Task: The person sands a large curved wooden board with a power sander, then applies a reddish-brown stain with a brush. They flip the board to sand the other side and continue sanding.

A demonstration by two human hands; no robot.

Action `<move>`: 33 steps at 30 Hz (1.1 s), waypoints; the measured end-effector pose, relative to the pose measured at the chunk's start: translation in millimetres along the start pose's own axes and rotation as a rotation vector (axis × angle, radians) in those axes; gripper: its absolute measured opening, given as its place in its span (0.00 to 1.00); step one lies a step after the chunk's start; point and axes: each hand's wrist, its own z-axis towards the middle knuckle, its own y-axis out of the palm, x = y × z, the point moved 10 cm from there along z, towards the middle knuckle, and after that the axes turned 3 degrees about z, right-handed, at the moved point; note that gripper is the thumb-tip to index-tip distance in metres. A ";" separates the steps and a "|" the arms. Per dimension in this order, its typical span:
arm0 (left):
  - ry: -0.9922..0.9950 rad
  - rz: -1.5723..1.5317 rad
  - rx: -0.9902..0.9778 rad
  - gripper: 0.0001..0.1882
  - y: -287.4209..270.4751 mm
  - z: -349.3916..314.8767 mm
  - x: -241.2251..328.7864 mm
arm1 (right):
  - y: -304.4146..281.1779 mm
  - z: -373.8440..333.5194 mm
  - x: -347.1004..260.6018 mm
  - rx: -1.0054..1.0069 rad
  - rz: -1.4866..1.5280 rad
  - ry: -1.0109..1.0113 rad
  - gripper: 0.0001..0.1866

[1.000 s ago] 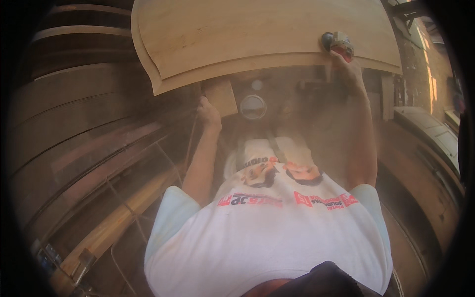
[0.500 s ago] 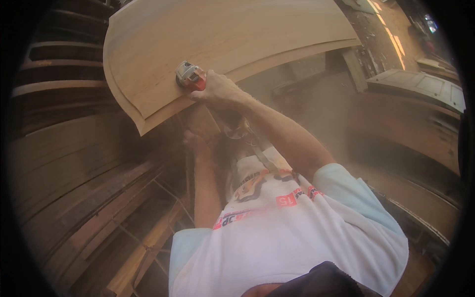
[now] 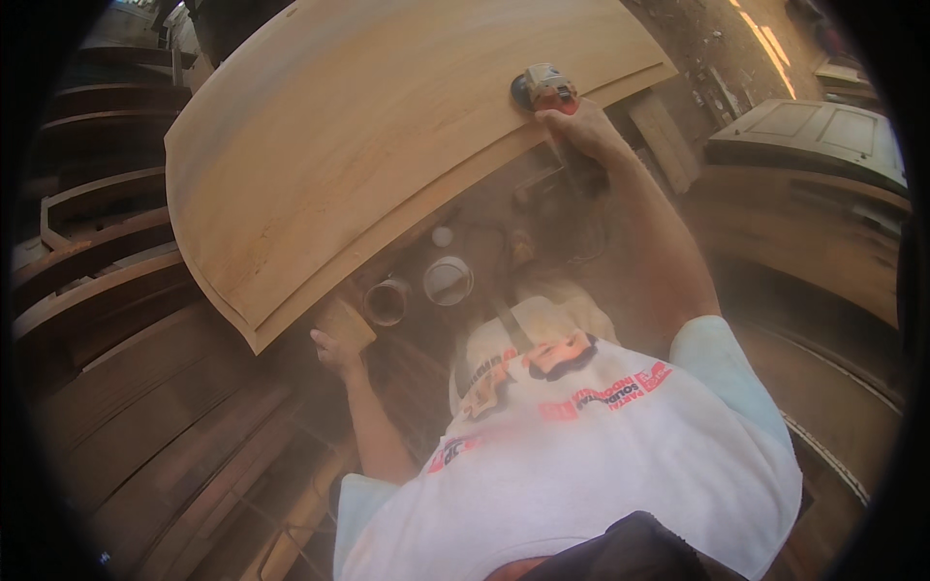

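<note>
My right hand [image 3: 588, 131] is wrapped round the red body of an angle grinder [image 3: 550, 89] with a pale head. The grinder's dark disc rests on a large pale wooden panel [image 3: 387, 136], near its right-hand edge on my side. The panel has a curved outline and a raised border. Below its near left corner, my left hand [image 3: 336, 351] grips a short wooden block [image 3: 346, 324]. Whether that block is loose or joined to something under the panel I cannot tell.
Two open round cans, one reddish [image 3: 387, 302] and one light [image 3: 449, 281], stand beneath the panel's near edge. Boards [image 3: 107, 198] are stacked at the left. A white panelled door [image 3: 814, 136] lies on a wood stack at the right. Dust hazes the air.
My right hand has carried the grinder rightward and farther off across the panel. The panel sits lower and more left in view. My left hand appears lower and more left, and the cans now show.
</note>
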 end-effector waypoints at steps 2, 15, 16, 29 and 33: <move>0.089 0.162 -0.011 0.35 1.3 -11.6 24.7 | -56.1 30.0 35.8 0.074 0.016 0.052 0.26; 0.055 0.458 0.077 0.38 -8.6 10.9 8.3 | -37.4 47.4 10.4 -0.112 -0.004 -0.120 0.25; 0.032 0.419 0.079 0.39 -13.8 11.3 2.3 | -45.2 54.2 15.2 -0.084 0.022 -0.116 0.25; -0.113 0.522 0.142 0.42 -15.8 9.9 1.6 | -81.4 68.9 23.4 -0.011 0.132 -0.180 0.23; -0.100 0.461 0.130 0.42 -10.1 7.2 5.1 | -138.7 96.7 65.9 0.020 0.085 -0.069 0.26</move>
